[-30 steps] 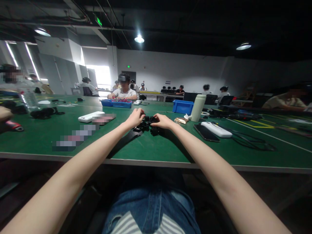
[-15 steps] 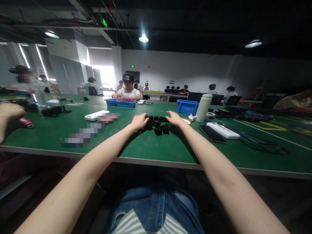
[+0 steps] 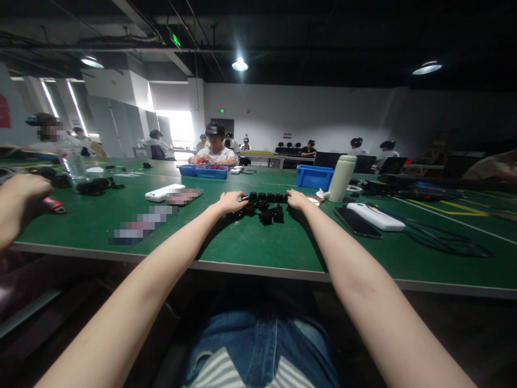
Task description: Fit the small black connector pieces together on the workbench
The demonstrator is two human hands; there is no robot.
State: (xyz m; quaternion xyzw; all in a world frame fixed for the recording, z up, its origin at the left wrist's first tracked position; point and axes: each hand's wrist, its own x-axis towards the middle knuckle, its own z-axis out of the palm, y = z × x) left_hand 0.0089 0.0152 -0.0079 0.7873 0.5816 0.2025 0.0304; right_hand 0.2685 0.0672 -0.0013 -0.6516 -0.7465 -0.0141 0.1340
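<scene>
Several small black parts, too dark to make out their kind, lie in a row [image 3: 266, 197] on the green table. My left hand [image 3: 231, 202] is at the row's left end, its fingers closed round the end part. At the right end, my right hand [image 3: 297, 200] has its fingers bent down and pressed against the last black part. A few more loose black pieces [image 3: 271, 214] lie just in front of the row, between my hands. Fingertips on both sides are partly hidden.
To the right stand a blue bin [image 3: 314, 176] and a pale green bottle [image 3: 342, 179], with a phone [image 3: 357, 221], a white power bank [image 3: 375, 216] and black cables nearer. Another white device [image 3: 164, 192] lies left. A neighbour's hand [image 3: 20, 202] reaches in at far left.
My right hand has moved slightly right, and its spread fingers have closed down on the row's end. The black parts now form a longer, straighter line. My left hand has barely moved.
</scene>
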